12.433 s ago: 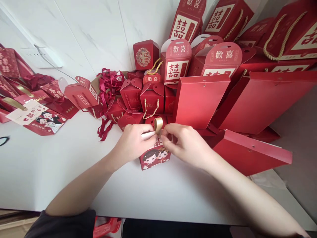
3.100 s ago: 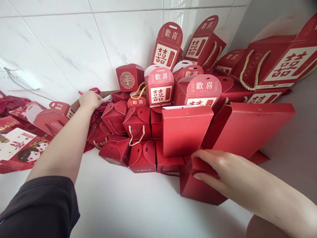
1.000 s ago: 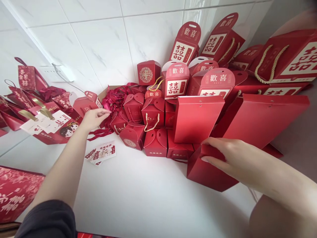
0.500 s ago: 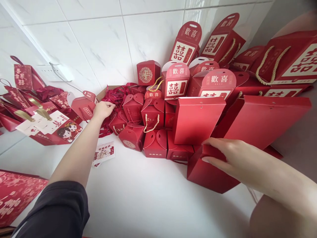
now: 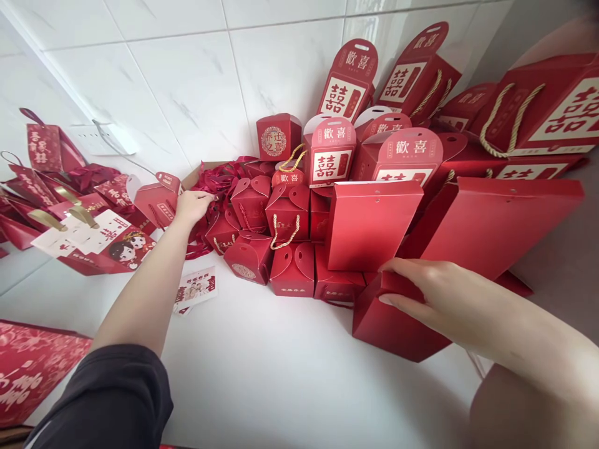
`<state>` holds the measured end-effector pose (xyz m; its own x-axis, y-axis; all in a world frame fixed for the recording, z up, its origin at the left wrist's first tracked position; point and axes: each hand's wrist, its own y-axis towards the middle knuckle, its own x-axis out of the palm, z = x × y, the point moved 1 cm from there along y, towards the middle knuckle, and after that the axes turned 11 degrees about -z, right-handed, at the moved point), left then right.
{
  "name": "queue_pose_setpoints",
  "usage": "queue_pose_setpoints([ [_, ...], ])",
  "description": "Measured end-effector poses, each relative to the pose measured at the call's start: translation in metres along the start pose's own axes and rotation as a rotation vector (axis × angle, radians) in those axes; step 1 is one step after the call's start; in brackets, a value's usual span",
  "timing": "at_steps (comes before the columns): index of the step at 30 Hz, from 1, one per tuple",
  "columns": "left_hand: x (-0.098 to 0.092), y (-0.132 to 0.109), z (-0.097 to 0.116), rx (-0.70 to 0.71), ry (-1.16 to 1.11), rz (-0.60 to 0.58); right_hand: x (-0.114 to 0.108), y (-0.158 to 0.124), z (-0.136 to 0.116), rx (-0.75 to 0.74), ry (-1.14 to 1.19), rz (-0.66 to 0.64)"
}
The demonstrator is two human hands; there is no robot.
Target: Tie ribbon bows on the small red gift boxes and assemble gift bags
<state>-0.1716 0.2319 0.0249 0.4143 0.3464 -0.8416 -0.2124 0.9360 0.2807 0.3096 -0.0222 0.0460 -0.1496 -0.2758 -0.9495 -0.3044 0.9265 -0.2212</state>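
My left hand (image 5: pixel 194 206) reaches to the pile of dark red ribbons (image 5: pixel 219 178) by the wall. Its fingers are closed together at the ribbons' near edge, the fingertips partly lost among them. At the right, my right hand (image 5: pixel 416 284) has thumb and fingers pinched over the top edge of a plain red gift box (image 5: pixel 397 324), which stands tilted on the white table. Behind that hand two more plain red boxes rise, one upright (image 5: pixel 374 227) and one leaning (image 5: pixel 500 227). Small red candy boxes (image 5: pixel 292 268) with rope handles sit between my hands.
Printed red boxes (image 5: pixel 330 156) are stacked against the tiled wall. Gift bags with cartoon figures (image 5: pixel 126 246) stand at left, near a wall socket (image 5: pixel 100 138). Printed cards (image 5: pixel 199 284) lie on the table (image 5: pixel 262 362). A large red patterned bag (image 5: pixel 37 368) is at lower left.
The view has shifted very slightly. My left hand has edged a little to the left at the ribbons, and my right hand keeps its hold on the red gift box.
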Motion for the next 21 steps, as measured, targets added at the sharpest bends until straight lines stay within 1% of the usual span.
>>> queue_pose_setpoints([
  [2, -0.008, -0.008, 0.002, 0.007, -0.03, 0.101, -0.001, 0.0, 0.0, -0.001, 0.003, -0.005],
  [5, -0.022, -0.021, 0.006, 0.034, -0.102, 0.293, -0.002, 0.0, -0.001, -0.004, 0.009, -0.006],
  [7, -0.03, -0.027, 0.007, 0.06, -0.182, 0.374, -0.002, -0.001, -0.002, -0.013, 0.017, 0.002],
  [8, -0.032, -0.03, 0.008, 0.078, -0.228, 0.39, -0.002, -0.001, -0.003, -0.015, 0.022, 0.009],
  [10, -0.032, -0.035, 0.009, 0.127, -0.317, 0.383, -0.001, -0.002, -0.003, -0.017, 0.027, 0.015],
  [13, -0.029, -0.043, 0.007, 0.198, -0.41, 0.333, 0.001, -0.001, -0.004, -0.01, 0.019, 0.011],
  [15, -0.026, -0.047, 0.003, 0.214, -0.438, 0.303, 0.002, 0.001, -0.003, -0.008, 0.013, 0.001],
  [17, -0.026, -0.051, -0.001, 0.197, -0.44, 0.302, 0.001, 0.002, -0.004, -0.006, 0.003, -0.007],
  [19, -0.027, -0.052, -0.007, 0.148, -0.413, 0.33, 0.0, 0.002, -0.006, -0.012, -0.011, 0.008],
  [21, -0.029, -0.052, -0.012, 0.088, -0.362, 0.349, -0.002, 0.0, -0.011, -0.067, -0.007, 0.035],
])
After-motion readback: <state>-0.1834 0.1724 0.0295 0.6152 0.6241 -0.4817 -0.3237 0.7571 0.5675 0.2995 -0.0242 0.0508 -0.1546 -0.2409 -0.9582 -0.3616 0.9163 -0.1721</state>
